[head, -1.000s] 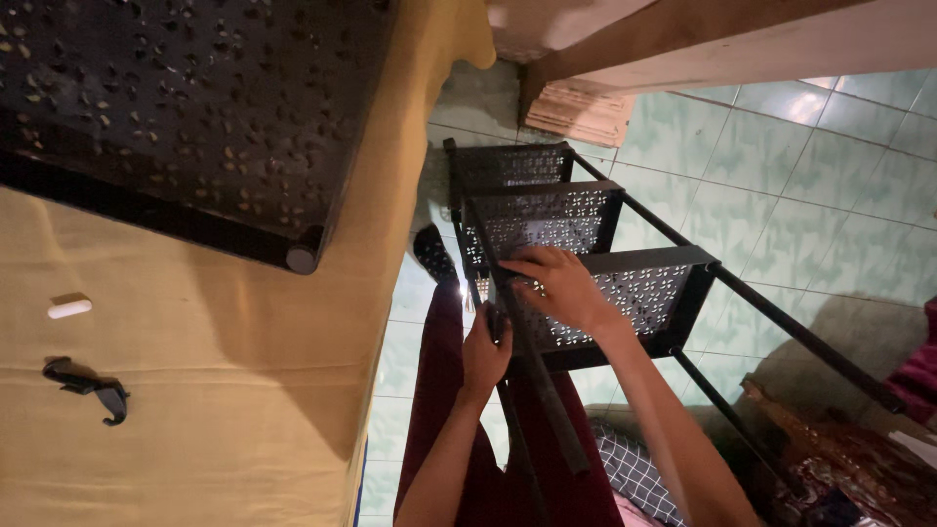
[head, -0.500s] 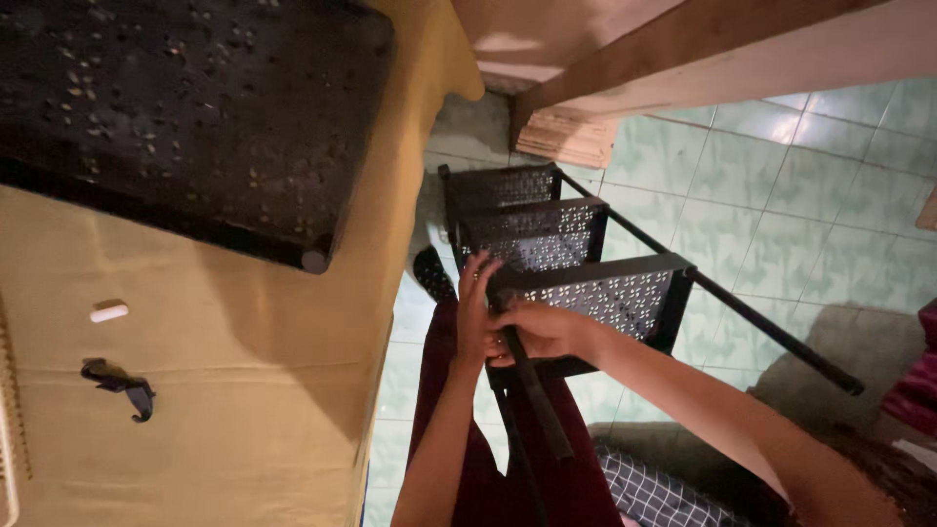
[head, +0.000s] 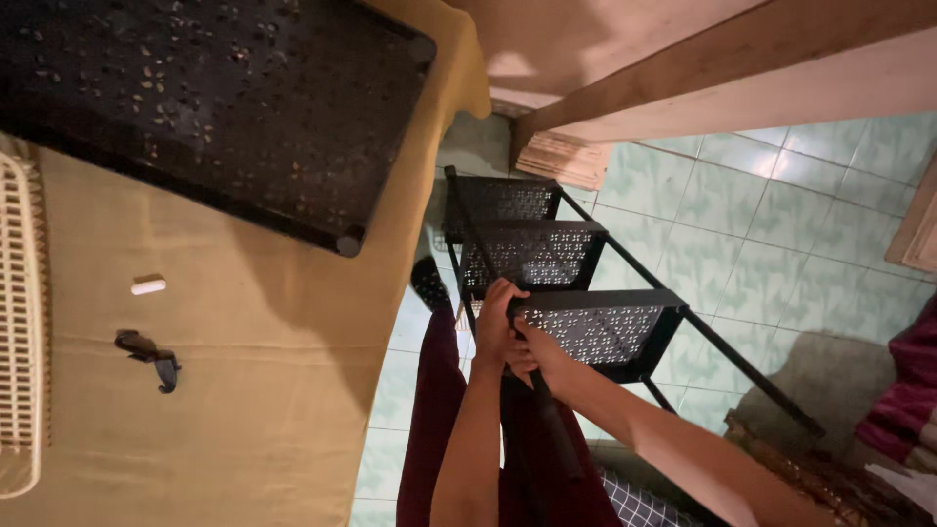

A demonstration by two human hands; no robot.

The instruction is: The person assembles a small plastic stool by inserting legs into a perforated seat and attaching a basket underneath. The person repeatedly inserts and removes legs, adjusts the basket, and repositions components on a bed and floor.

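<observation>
Both hands, left hand (head: 496, 317) and right hand (head: 532, 353), clench the black metal rack's (head: 547, 263) upright post at six o'clock. It looks stiff, light, awkwardly long; the post seems the best hold.

I am gripping a matt black metal rack (head: 576, 327) with punched, perforated shelves; glossy pale green tiles (head: 781, 234) are shining below, beside soft yellow cloth (head: 264, 410).
</observation>
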